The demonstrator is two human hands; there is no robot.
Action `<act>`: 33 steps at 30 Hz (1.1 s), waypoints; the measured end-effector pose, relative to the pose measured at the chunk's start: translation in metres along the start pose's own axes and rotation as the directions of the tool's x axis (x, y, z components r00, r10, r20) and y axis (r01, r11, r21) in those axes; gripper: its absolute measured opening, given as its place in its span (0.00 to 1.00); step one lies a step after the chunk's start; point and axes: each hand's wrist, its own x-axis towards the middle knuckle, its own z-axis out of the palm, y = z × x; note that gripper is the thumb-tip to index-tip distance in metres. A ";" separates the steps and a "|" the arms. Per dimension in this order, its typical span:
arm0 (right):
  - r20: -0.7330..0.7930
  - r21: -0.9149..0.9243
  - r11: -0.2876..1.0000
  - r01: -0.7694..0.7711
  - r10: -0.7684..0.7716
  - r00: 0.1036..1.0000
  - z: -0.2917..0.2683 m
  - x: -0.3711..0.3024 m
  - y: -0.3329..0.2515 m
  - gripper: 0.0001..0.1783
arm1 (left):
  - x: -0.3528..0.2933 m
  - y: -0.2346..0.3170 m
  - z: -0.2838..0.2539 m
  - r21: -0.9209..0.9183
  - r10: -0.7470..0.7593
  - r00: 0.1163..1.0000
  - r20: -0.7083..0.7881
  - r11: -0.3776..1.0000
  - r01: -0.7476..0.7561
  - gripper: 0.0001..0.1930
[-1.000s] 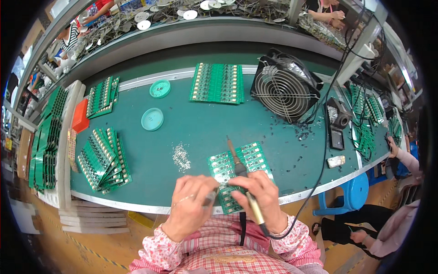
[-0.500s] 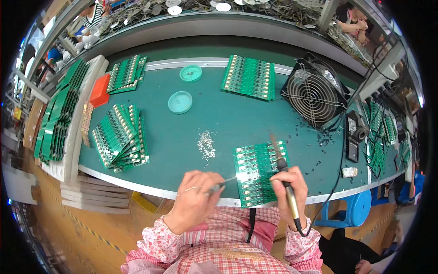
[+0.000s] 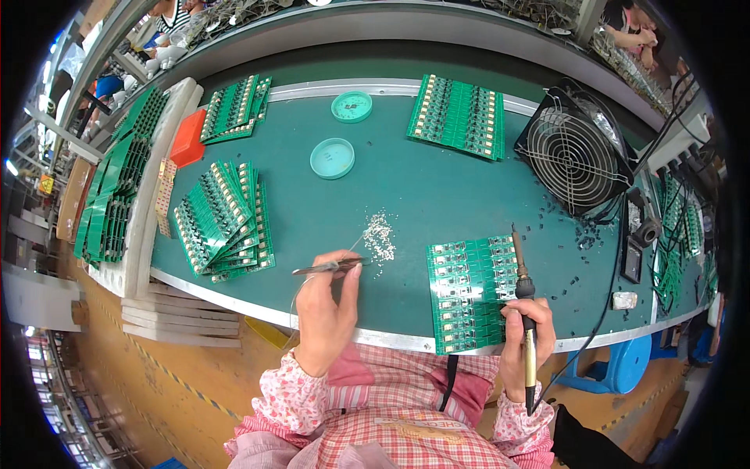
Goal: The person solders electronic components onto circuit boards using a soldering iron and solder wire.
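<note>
My left hand (image 3: 326, 316) is closed on a pair of tweezers (image 3: 332, 266), whose tips point toward a scatter of tiny pale parts (image 3: 380, 239). A thin wire also runs along this hand. Whether anything sits between the tips is too small to tell. In my right hand (image 3: 528, 328) is a soldering iron (image 3: 524, 286), held like a pen, its tip pointing away from me over the right edge of a green circuit board panel (image 3: 466, 293). That panel lies at the front edge of the green tabletop, with rows of pale components on it.
Stacks of green panels lie at left (image 3: 215, 223), far left (image 3: 234, 109) and far middle (image 3: 457, 117). Two round turquoise dishes (image 3: 332, 159) stand behind the pale parts. A black fan (image 3: 576, 160) is at the right, with small black bits (image 3: 586, 233) nearby. The iron's cord trails rightward.
My left hand has moved from the panel's left edge to the pale parts, with the tweezers turned. My right hand still holds the iron at the panel's right side. The whole view has shifted somewhat.
</note>
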 end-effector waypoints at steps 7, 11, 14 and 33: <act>0.006 -0.003 1.000 -0.004 0.004 1.000 0.001 -0.001 0.001 0.07 | -0.002 -0.003 0.004 0.047 0.014 1.000 -0.004 0.999 -0.013 0.06; -0.010 0.004 1.000 0.016 -0.016 1.000 0.001 0.000 0.001 0.07 | -0.003 -0.005 0.005 0.088 0.053 0.998 -0.014 0.995 -0.052 0.06; -0.003 0.003 1.000 0.019 -0.019 1.000 0.001 0.000 0.001 0.08 | -0.003 -0.007 0.004 0.126 0.085 0.996 -0.012 0.989 -0.083 0.05; -0.038 0.028 1.000 -0.011 0.012 0.999 0.000 -0.004 0.000 0.09 | -0.009 0.023 0.020 -0.075 0.141 0.982 0.125 0.988 -0.132 0.06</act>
